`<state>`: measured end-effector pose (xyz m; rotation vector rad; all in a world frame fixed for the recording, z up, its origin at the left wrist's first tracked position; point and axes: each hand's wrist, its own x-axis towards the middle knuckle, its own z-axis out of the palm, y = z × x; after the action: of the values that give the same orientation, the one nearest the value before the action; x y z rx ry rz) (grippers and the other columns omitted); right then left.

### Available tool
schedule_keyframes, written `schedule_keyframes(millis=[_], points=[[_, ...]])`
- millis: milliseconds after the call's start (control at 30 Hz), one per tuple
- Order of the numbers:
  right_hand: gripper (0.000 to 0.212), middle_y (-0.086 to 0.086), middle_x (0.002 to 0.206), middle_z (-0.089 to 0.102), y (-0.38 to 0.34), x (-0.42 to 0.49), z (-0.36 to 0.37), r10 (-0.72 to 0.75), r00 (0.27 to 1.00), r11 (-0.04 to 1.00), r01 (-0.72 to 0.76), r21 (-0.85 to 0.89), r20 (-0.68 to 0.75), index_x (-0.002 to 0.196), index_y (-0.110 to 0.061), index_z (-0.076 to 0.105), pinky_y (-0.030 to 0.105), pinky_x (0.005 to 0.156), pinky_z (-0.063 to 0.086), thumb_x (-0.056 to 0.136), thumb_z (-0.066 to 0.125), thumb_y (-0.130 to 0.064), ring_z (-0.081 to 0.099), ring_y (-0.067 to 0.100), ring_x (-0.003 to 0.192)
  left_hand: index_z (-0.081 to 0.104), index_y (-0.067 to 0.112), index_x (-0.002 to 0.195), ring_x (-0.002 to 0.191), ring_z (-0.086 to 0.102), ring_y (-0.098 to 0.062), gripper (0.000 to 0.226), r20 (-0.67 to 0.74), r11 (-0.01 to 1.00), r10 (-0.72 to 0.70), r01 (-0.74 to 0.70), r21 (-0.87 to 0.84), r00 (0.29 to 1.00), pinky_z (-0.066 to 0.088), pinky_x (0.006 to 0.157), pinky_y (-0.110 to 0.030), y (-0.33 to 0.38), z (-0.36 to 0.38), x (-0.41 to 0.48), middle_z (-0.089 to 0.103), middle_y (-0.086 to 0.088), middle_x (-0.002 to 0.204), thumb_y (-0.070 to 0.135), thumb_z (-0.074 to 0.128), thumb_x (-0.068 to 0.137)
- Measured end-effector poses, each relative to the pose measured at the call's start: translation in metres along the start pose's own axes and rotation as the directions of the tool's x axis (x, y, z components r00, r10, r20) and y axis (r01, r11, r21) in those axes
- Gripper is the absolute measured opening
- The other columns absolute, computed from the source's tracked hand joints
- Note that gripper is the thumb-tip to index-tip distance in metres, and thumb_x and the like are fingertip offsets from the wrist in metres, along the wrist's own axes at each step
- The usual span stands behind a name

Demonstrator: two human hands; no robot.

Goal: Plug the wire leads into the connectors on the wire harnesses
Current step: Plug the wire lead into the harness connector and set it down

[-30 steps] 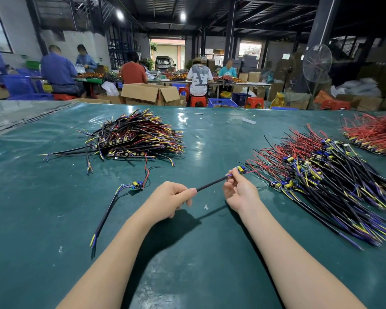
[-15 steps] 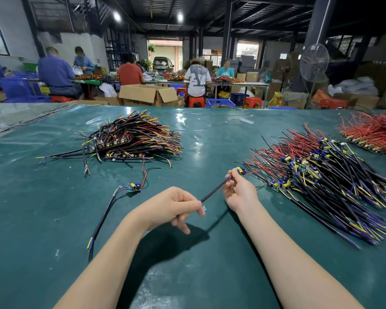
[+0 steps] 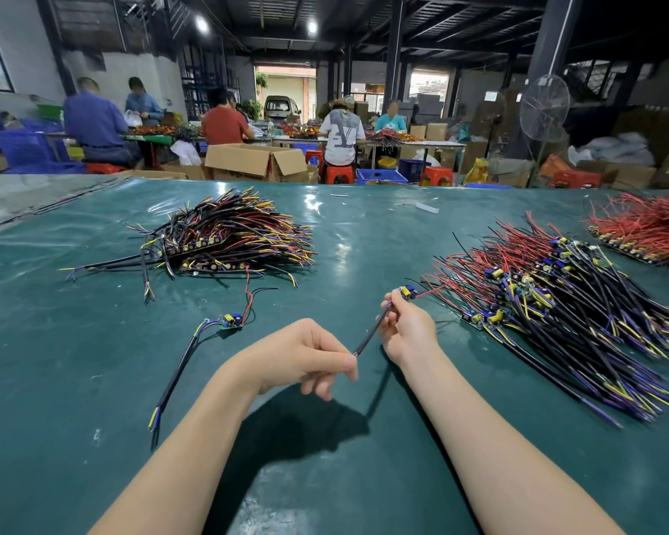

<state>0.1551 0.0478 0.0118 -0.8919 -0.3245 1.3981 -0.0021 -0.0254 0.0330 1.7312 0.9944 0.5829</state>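
A black cable (image 3: 371, 330) of one harness is held above the tabletop (image 3: 93, 380), near the middle of the scene. The left grip (image 3: 309, 357) is closed in a pinch on the cable's near end. The right grip (image 3: 408, 330) is closed round its far end, just below the yellow and blue connector (image 3: 407, 292). From that connector a red lead (image 3: 429, 292) trails right toward the large pile of harnesses (image 3: 576, 322). Compared with a second ago, the left grip is found shifted rightward and nearer, closer to the right grip. The cable is therefore tilted more steeply and the stretch shown between the hands is shortened. The right grip is hardly displaced. This is judged to be the wire end being gathered and lined up for plugging, not the plugging itself, since no lead is seen entering the connector. Whether bare tips are exposed at the left fingertips cannot be told. One single harness (image 3: 230, 320) lies apart on the left, and a second pile (image 3: 228, 241) sits beyond it, so much of the work is judged to remain.
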Motion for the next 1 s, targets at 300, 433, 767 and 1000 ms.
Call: schedule_keyframes(millis=[300, 433, 767, 1000], points=[[0.03, -0.007, 0.035, 0.048, -0.004, 0.002, -0.004, -0.037, 0.997, 0.994, 0.043, -0.099, 0.067, 0.067, -0.013, 0.049, 0.009, 0.03, 0.029, 0.096, 0.047, -0.016, 0.035, 0.001, 0.025, 0.065, 0.013, 0.077, 0.045, 0.058, -0.006, 0.017, 0.154, 0.989, -0.068, 0.087, -0.116, 0.986, 0.045, 0.05, -0.012, -0.004, 0.001, -0.001, 0.062, 0.004, 0.05, 0.006, 0.055, 0.089], [0.03, -0.007, 0.036, 0.048, -0.002, 0.001, -0.002, -0.009, 0.989, 0.989, 0.031, -0.145, 0.148, 0.066, -0.013, 0.048, 0.01, 0.03, 0.025, 0.096, 0.047, -0.015, 0.033, 0.002, 0.026, 0.072, 0.019, 0.068, 0.04, 0.054, -0.005, 0.019, 0.202, 0.981, -0.066, 0.101, -0.168, 0.977, 0.048, 0.051, -0.014, -0.005, -0.006, -0.003, 0.059, 0.004, 0.047, 0.014, 0.056, 0.076], [0.029, -0.005, 0.04, 0.052, -0.01, -0.004, -0.003, 0.023, 0.968, 0.986, 0.02, -0.166, 0.251, 0.067, -0.012, 0.048, 0.01, 0.031, 0.031, 0.096, 0.047, -0.014, 0.041, 0.0, 0.03, 0.075, 0.014, 0.068, 0.046, 0.059, -0.006, 0.016, 0.252, 0.933, -0.162, 0.231, -0.277, 0.954, 0.055, 0.053, -0.024, -0.015, -0.038, -0.021, 0.066, -0.001, 0.058, 0.027, 0.079, 0.06], [0.027, -0.003, 0.041, 0.056, -0.002, -0.005, -0.001, 0.012, 0.977, 0.992, 0.014, -0.122, 0.214, 0.067, -0.01, 0.051, 0.013, 0.036, 0.044, 0.094, 0.05, -0.013, 0.049, 0.002, 0.032, 0.067, 0.015, 0.104, 0.08, 0.066, -0.016, 0.089, 0.019, 0.918, -0.115, 0.113, -0.379, 0.993, 0.056, 0.069, -0.032, -0.02, -0.054, -0.026, 0.071, -0.005, 0.097, 0.066, 0.083, 0.033]])
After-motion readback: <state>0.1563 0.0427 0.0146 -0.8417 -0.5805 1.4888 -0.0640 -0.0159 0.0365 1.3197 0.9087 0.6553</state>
